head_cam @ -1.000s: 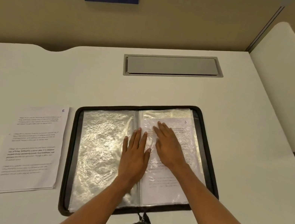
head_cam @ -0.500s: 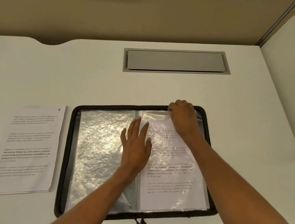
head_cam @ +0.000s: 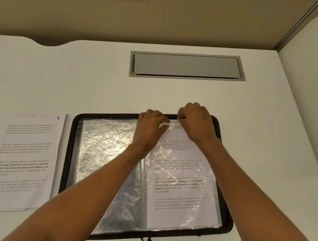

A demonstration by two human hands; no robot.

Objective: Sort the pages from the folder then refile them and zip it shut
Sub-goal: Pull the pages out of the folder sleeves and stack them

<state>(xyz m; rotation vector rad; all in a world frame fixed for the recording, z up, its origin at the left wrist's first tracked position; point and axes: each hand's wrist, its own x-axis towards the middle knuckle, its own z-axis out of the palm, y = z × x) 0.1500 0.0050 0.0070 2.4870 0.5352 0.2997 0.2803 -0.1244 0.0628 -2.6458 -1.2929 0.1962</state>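
Black zip folder (head_cam: pixel 228 224): printed white page (head_cam: pixel 180 188) in right clear sleeve (head_cam: pixel 194 225) | left hand (head_cam: pixel 152 122) and right hand (head_cam: pixel 196 120) pinched its top edge | left hand had left mid-folder

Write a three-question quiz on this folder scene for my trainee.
1. True or false: the folder is zipped shut.
2. The loose pages lie: A) left of the folder, B) right of it, C) inside it.
3. Fill in: the left hand and right hand pinch the plastic sleeve at its ___ edge.
Key: 1 false; 2 A; 3 top.
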